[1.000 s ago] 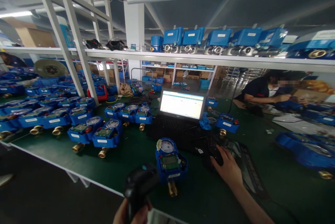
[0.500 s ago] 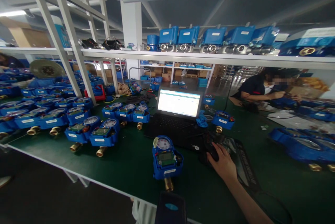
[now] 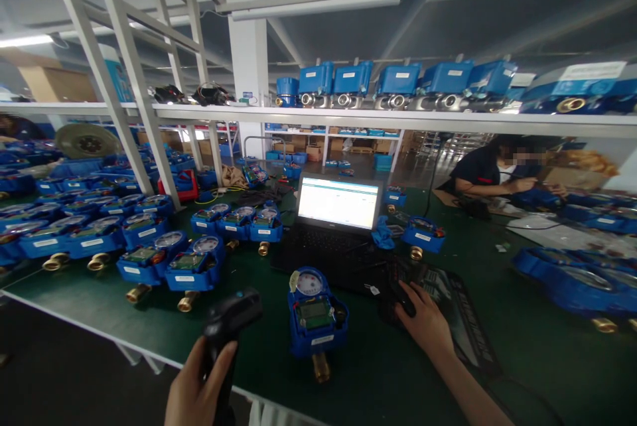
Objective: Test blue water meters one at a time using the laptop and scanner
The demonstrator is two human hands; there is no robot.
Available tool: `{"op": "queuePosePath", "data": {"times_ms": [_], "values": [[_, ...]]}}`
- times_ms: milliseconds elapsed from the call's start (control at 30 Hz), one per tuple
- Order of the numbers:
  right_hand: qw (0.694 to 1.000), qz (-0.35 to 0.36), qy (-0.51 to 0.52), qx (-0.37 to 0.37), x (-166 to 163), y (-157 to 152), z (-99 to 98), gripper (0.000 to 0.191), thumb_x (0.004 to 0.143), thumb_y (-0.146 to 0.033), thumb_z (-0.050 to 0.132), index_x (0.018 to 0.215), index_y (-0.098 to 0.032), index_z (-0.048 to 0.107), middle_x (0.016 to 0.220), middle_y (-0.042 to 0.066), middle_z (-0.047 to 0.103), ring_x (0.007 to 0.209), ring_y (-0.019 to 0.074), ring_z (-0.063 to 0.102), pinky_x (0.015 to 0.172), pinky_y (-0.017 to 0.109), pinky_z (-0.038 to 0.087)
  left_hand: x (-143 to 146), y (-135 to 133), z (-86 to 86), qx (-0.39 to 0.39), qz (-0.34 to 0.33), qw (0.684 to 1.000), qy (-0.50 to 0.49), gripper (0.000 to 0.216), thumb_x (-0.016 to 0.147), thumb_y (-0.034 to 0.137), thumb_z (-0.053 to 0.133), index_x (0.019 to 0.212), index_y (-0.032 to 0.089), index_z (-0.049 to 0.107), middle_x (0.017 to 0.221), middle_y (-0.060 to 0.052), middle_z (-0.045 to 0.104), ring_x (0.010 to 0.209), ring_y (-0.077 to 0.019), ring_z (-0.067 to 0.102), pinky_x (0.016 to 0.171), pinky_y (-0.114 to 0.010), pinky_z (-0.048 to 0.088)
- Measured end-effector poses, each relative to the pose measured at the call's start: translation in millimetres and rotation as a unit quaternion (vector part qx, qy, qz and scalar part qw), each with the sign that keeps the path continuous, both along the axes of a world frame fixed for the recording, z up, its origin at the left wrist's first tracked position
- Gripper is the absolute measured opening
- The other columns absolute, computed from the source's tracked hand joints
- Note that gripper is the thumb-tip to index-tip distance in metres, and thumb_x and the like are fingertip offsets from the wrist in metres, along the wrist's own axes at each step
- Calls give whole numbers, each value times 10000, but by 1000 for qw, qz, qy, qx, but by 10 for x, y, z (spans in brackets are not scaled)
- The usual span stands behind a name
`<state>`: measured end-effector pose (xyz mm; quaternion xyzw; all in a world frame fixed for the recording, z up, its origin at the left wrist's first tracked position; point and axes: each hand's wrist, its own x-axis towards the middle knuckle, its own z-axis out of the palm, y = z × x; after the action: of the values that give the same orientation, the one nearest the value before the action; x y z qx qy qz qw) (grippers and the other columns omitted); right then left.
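My left hand [image 3: 199,383] is wrapped round the handle of a black barcode scanner [image 3: 231,320], held above the bench's front edge. To the scanner's right stands a blue water meter [image 3: 313,313] with a round dial, a small display, a white label and a brass pipe end facing me. My right hand [image 3: 426,320] rests over a black computer mouse [image 3: 402,298] on a dark printed mouse pad [image 3: 465,320]. Behind the meter an open laptop [image 3: 338,204] shows a bright page whose text is too small to read.
Rows of blue meters [image 3: 97,233] cover the left of the green bench [image 3: 259,379]. More meters [image 3: 572,280] lie at the right. A white shelf [image 3: 348,115] with boxed meters crosses above. Another person [image 3: 490,170] works at the back right.
The scanner has moved left and up from the bottom edge, and my left hand has come into view with it. My right hand stays on the mouse.
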<state>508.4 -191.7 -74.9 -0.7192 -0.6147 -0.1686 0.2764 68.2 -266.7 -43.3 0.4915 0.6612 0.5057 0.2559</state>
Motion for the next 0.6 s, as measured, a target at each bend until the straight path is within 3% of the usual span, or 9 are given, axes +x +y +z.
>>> {"op": "queuePosePath", "data": {"times_ms": [67,200,433,500,600], "values": [[1000,-6,1,-11,8,4,-6,483,847,-411,424,1268,-214,556,1334,114,505,1087,310,570,872,465,513,-174,304,-47,7,-7,1000,4,649,620,749,553,939,184,580,756,-37,702,732,-258,673,610,-300,533],[1000,-27,-1,-13,7,5,-4,474,847,-399,434,1262,-211,565,1358,121,488,1090,319,566,872,469,509,-322,725,-135,-19,-25,998,58,606,667,723,448,922,193,592,913,-83,721,892,-285,679,734,-326,536],[999,-29,-15,1,17,7,-10,462,852,-371,429,1248,-191,582,1326,136,510,1075,317,570,911,469,490,-418,980,-135,-47,-88,985,140,490,666,660,471,630,203,644,658,-77,673,647,-275,667,613,-360,518],[999,-26,-18,6,29,8,-22,453,850,-370,433,1238,-195,587,1306,134,523,1065,313,574,913,470,489,-420,989,-160,-39,-75,984,157,533,670,674,458,723,184,662,755,-105,677,717,-300,667,669,-400,527],[999,-28,-21,3,33,1,-23,453,858,-371,423,1243,-193,582,1303,138,520,1050,310,578,900,471,494,-325,898,-215,38,12,980,197,705,711,713,390,1034,125,606,1104,-201,594,998,-381,603,838,-507,494]]}}
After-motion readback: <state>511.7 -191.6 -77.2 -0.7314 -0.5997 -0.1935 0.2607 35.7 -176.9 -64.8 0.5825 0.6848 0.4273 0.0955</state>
